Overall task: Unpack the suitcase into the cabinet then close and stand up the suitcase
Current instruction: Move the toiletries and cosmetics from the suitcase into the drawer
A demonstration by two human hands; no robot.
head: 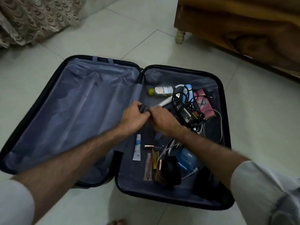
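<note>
Reaching in from the bottom edge come two bare forearms, pale sleeves pushed back, over a suitcase (100, 111) lying wide open on the tiled floor (146, 34). Nearest us, in the right-hand half, there's a dark pouch (172, 170), a blue box (186, 158), a white cable (167, 148) and a few slim cosmetic tubes (148, 166), with a small white tube (137, 147) lying just left of them. Now the hands, meeting at the centre hinge: the left hand (133, 116) has its fingers curled round a grey strap buckle (142, 108), and the right hand (162, 118) closes in from the other side, fingers bent onto the same strap; whether it's pinching or only touching, can't tell. Beyond the hands, a black power adapter (186, 114) sits in a tangle of black cords, a pink packet (204, 103) beside it, a light blue can (188, 93) and a clear bottle with a yellow cap (162, 90) further back. The left half shows only grey lining. Farther off, a wooden cabinet (243, 30) stands upper right, and patterned fabric (32, 17) hangs upper left.
</note>
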